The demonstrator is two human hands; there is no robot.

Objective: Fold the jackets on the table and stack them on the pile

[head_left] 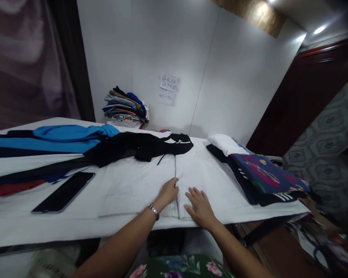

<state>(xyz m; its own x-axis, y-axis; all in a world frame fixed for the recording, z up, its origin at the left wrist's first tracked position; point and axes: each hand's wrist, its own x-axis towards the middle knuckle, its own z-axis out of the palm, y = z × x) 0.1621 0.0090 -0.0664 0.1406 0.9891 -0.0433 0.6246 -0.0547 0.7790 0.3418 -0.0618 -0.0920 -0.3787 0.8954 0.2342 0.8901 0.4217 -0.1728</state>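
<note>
A hooded jacket with a white body (pixel 139 185) and black upper part (pixel 133 144) lies flat in front of me. A dark line, seemingly a zipper (pixel 176 166), runs down its middle. My left hand (pixel 168 191) wears a bracelet at the wrist and pinches the jacket's front edge along that line. To its right, my right hand (pixel 199 204) rests on the white fabric with fingers spread, holding nothing. A black cord (pixel 161 159) hangs from the neck area. The left fingertips partly hide what they grip.
A phone (pixel 65 192) lies at the left, near blue (pixel 75 139) and dark red garments (pixel 17 188). Folded clothes (pixel 261 173) are stacked on the right. Another pile of clothes (pixel 124 105) stands at the back by the wall. The white table's (pixel 75 227) front edge is close.
</note>
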